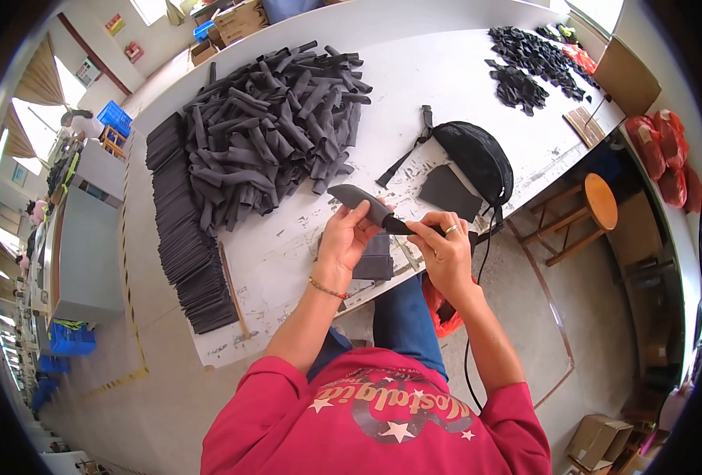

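Observation:
Both hands grip one dark grey fabric sleeve (360,203), rolled into a tube, just above the near edge of the white table (287,253). My left hand (349,236) wraps its wider grey end. My right hand (439,239), with a ring on one finger, pinches the narrower black end. A flat dark fabric piece (374,260) lies on the table under my hands. Behind them a large heap of rolled grey sleeves (275,131) covers the table's middle.
A long stack of flat dark pieces (183,229) runs along the table's left edge. A black waist bag (477,158) and a dark flat piece (448,192) lie to the right. Small black parts (534,59) sit far right. A wooden stool (596,206) stands on the floor.

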{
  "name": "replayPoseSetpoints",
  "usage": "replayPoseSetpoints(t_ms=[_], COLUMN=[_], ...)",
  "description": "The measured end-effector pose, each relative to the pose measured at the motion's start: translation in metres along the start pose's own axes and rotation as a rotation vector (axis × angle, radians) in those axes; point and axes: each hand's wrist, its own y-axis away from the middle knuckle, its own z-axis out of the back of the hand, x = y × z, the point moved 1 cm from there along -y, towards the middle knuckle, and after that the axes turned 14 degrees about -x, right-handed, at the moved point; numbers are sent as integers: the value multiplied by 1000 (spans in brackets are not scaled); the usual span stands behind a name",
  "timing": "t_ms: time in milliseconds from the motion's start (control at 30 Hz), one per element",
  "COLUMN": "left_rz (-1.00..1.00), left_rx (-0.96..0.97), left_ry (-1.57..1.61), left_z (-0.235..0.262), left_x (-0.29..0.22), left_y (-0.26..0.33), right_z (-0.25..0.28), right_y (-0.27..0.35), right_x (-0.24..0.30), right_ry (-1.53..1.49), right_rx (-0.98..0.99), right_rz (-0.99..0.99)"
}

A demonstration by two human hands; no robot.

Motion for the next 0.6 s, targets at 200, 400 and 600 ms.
replayPoseSetpoints(t_ms=[200, 400, 600], left_rz=[41, -221, -210], left_rx=[88, 21, 175], left_ry=[47, -113, 52], left_z=[-5, -27, -31], left_x=[3, 10, 10], left_y=[12, 39, 40], right_z=[1, -8, -26], right_y=[-4, -2, 11], right_x=[-1, 10, 27], right_ry=[175, 219, -160], right_rx=[-34, -35, -7], right_rz=[196, 200, -132])
